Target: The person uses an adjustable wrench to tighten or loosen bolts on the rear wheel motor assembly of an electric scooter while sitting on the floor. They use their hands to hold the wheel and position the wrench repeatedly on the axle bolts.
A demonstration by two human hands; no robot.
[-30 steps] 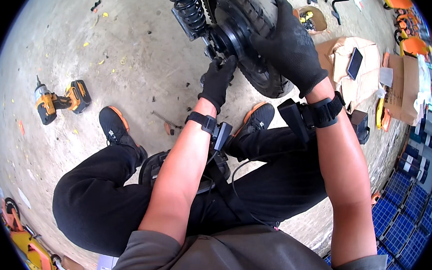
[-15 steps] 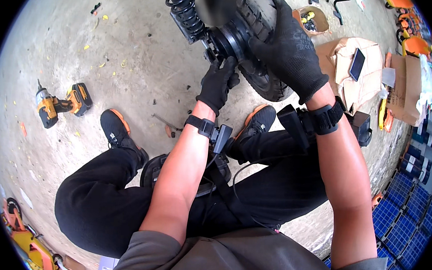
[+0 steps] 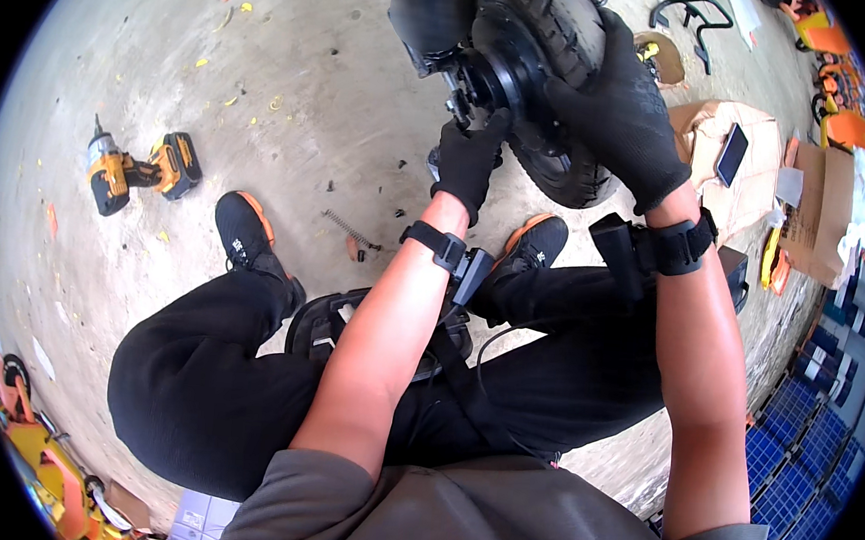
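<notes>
A wheel with a knobbly black tyre (image 3: 562, 171) and a dark hub (image 3: 507, 60) stands at the top, in front of me. My right hand (image 3: 625, 123), in a black glove, wraps the tyre's right side. Close to the axle end (image 3: 457, 103), left of the hub, is my gloved left hand (image 3: 468, 160). Its thumb and fingers are drawn together there; whatever they pinch is hidden. A rounded dark part (image 3: 428, 19) sits above the axle end, partly blurred.
On the floor at left lies a yellow-black cordless driver (image 3: 143, 172). A thin spring (image 3: 348, 228) lies between my shoes. At right a phone (image 3: 732, 154) rests on brown packaging (image 3: 699, 123), beside a cardboard box (image 3: 820, 207). Blue grid crates (image 3: 788, 420) line the right edge.
The view has shifted, so floor items sit slightly differently. The wheel and both hands appear farther right. The coil shock absorber seen earlier has mostly left the view; both hands stay at the wheel.
</notes>
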